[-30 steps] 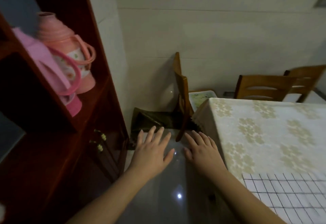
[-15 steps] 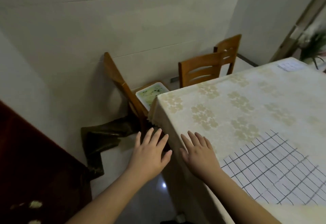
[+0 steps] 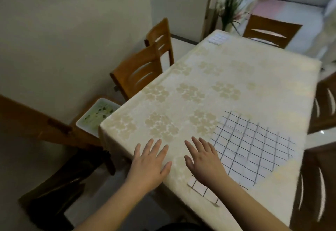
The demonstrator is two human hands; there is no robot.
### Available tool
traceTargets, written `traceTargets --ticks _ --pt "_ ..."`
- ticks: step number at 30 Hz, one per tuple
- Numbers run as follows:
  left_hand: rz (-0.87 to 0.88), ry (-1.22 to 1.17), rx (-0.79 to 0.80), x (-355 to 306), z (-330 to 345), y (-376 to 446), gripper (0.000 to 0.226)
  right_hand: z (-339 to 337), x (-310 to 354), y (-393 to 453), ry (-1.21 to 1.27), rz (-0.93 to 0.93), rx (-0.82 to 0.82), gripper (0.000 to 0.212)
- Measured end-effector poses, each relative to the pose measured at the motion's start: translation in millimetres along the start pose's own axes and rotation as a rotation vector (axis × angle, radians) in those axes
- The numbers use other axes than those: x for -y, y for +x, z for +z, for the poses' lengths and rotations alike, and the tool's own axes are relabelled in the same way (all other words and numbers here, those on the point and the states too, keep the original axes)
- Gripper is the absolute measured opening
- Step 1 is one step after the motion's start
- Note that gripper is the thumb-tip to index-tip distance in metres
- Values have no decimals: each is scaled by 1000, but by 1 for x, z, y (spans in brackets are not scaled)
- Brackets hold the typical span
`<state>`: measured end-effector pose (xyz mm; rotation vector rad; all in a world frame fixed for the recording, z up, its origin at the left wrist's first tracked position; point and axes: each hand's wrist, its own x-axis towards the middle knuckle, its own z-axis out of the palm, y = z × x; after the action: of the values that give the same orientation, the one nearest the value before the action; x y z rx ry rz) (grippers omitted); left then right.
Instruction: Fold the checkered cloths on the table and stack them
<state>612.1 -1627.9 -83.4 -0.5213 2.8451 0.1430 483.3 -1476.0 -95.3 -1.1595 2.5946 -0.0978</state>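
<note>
A white cloth with a dark grid lies spread flat on the near right part of the table. A small folded checkered cloth sits at the table's far end. My left hand hovers over the table's near left edge, fingers straight and spread, holding nothing. My right hand is held beside it with fingers straight, just left of the spread cloth; my forearm crosses the cloth's near corner. Neither hand grips anything.
The table wears a cream flower-patterned cover. Wooden chairs stand along the left side, at the far end and on the right. A white dish rests on a chair seat at the left. A plant stands beyond.
The view has swung right from the cabinet and floor onto the table. Both hands, still spread and empty, now sit over the table's near edge beside the spread cloth.
</note>
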Motion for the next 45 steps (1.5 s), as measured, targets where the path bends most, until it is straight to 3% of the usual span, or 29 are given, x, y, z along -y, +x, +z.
traceTargets --ticks 6,11,15,19,23,34,45 --pt "228 36 38 -3 -3 63 84 9 -17 8 57 235 12 58" --pt "425 6 8 4 -4 95 64 19 -14 11 79 423 -9 84" --pt "592 -5 -78 4 2 121 51 24 -14 3 115 545 -14 81" --pt "706 13 -71 -19 5 141 52 31 -20 -18 162 672 -28 62" --pt "803 52 -34 -52 9 155 53 41 -37 -38 193 763 -35 59" --pt "964 215 -19 -139 50 211 52 60 -126 -51 278 782 -10 58" --pt "859 217 211 -192 114 252 78 89 -183 -27 283 701 20 66"
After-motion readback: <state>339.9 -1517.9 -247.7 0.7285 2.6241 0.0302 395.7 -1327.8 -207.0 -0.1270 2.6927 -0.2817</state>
